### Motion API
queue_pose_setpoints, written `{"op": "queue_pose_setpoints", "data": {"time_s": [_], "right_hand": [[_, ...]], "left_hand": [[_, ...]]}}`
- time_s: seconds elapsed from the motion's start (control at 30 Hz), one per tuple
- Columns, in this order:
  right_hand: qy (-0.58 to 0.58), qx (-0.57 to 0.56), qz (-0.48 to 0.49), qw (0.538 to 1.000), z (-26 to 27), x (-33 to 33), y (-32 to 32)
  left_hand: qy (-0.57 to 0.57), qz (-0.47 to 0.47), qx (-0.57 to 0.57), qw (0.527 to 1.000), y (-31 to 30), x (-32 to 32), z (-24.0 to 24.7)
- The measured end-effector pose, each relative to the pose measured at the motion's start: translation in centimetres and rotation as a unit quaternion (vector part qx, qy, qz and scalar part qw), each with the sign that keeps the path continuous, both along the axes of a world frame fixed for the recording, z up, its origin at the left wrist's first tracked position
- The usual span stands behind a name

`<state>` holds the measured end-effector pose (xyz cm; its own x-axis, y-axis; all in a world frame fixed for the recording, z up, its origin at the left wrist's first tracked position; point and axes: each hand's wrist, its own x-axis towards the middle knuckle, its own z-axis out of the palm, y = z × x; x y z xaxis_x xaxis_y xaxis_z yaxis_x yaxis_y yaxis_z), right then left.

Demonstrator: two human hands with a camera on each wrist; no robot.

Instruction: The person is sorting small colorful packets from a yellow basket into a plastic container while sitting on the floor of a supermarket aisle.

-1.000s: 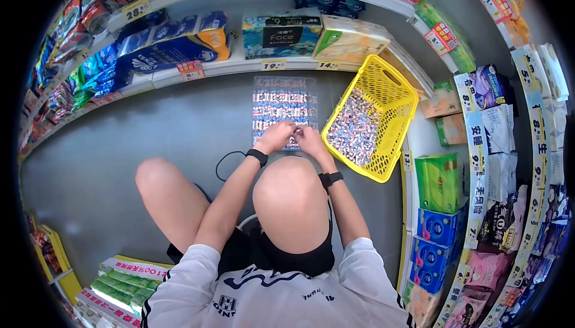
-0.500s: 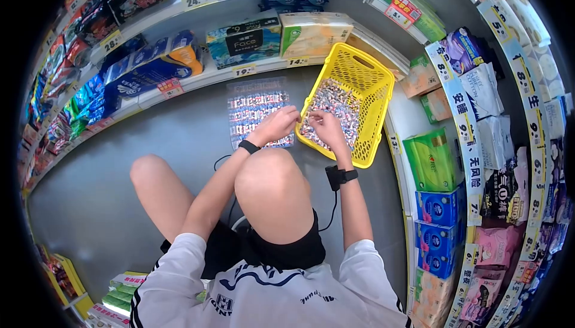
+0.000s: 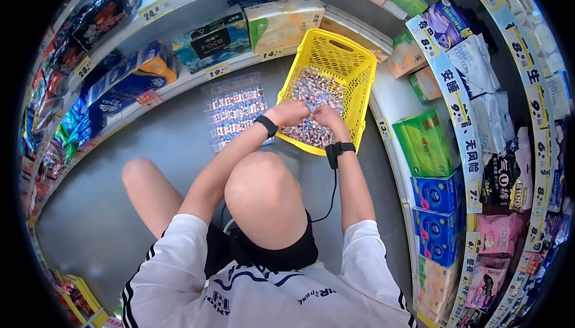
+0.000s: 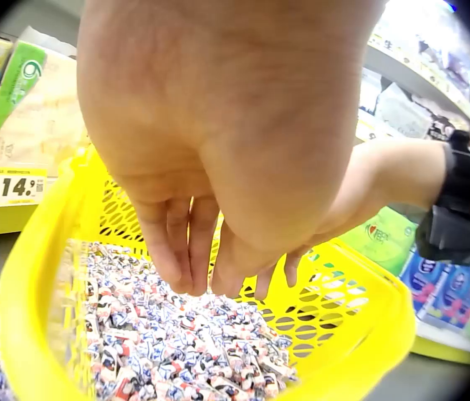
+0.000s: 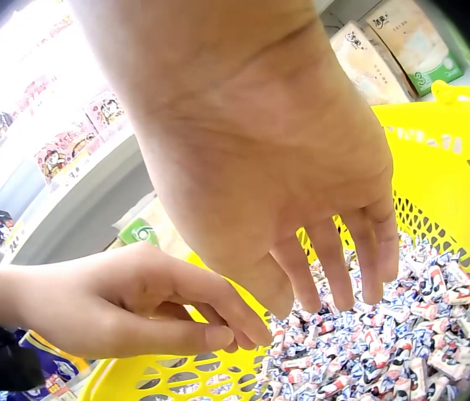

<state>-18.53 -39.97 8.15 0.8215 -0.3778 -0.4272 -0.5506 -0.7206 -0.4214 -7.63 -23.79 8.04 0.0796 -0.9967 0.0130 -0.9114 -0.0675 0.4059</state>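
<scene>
A yellow plastic basket (image 3: 366, 97) holds a heap of small twist-wrapped candies (image 4: 168, 342) in white, blue and red. Both hands are over the heap, close together. My left hand (image 3: 288, 112) reaches across the basket's left rim, its fingers pointing down and the thumb near them; nothing shows between them. Just beside it, my right hand (image 3: 329, 117) hangs with loosely straight fingers (image 5: 327, 259) right above the candies. Left of the basket, a clear plastic container (image 3: 235, 82) lies on the floor with similar candies (image 3: 236, 112) arranged in rows.
Shelves curve around the back and right, with tissue packs (image 3: 284, 24), a green pack (image 3: 424, 142) and blue packs (image 3: 436, 193). A bent knee (image 3: 262, 187) stands just in front of the hands. A black cable (image 3: 332, 202) hangs from the right wrist strap.
Both hands have moved right from the clear container to over the basket, the right one first, then the left. The head view has shifted, so basket and container appear farther left.
</scene>
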Motion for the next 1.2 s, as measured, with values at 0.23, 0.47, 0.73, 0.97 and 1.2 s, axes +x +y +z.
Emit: {"op": "queue_pose_setpoints", "data": {"time_s": [0.23, 0.47, 0.73, 0.97, 1.2], "right_hand": [[0.125, -0.012, 0.055, 0.991, -3.9, 0.9, -2.6], [0.149, 0.020, 0.088, 0.985, -4.5, 0.3, -2.4], [0.193, 0.034, 0.092, 0.976, -7.8, 0.2, -2.7], [0.203, 0.000, 0.098, 0.974, -5.3, 0.5, -1.7], [0.038, -0.008, 0.096, 0.995, -2.2, -0.5, -1.7]], "left_hand": [[0.059, -0.027, 0.144, 0.988, -3.9, -1.3, -0.6], [0.076, -0.004, 0.254, 0.964, -5.5, -1.6, -4.2], [0.024, 0.004, 0.297, 0.955, -6.1, -2.7, -7.1], [0.016, 0.008, 0.283, 0.959, -5.2, -2.9, -5.7], [0.104, 0.025, 0.299, 0.948, -5.3, -2.3, -3.4]]}}
